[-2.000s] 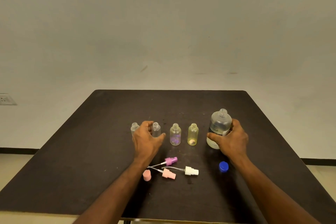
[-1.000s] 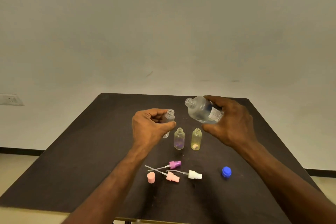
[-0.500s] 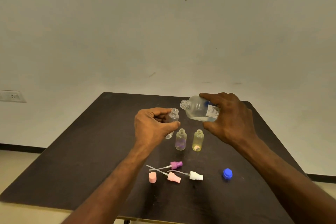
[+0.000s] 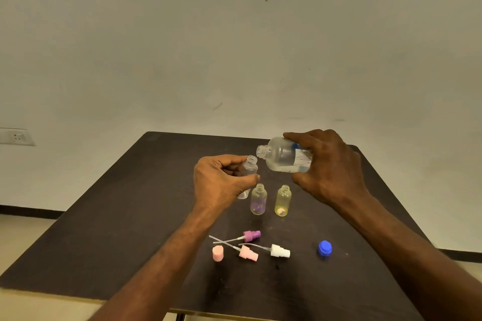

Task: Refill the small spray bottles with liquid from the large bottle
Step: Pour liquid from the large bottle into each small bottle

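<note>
Left hand (image 4: 221, 181) fingers gripping clear small spray bottle (image 4: 249, 168), right hand (image 4: 330, 167) fingers wrapped round tilted large bottle (image 4: 283, 155), mouths nearly touching above desk (image 4: 117, 216) centre.

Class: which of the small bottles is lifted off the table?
The clear small bottle gripped in the left hand; the purple-tinted and yellow-tinted bottles stand on the table.

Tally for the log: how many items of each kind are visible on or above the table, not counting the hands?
Small bottles: 3 (clear bottle, purple-tinted bottle, yellow-tinted bottle)
Large bottle: 1
Spray heads: 3 (purple spray head, pink spray head, white spray head)
Loose caps: 2 (pink cap, blue cap)
Total: 9
</note>
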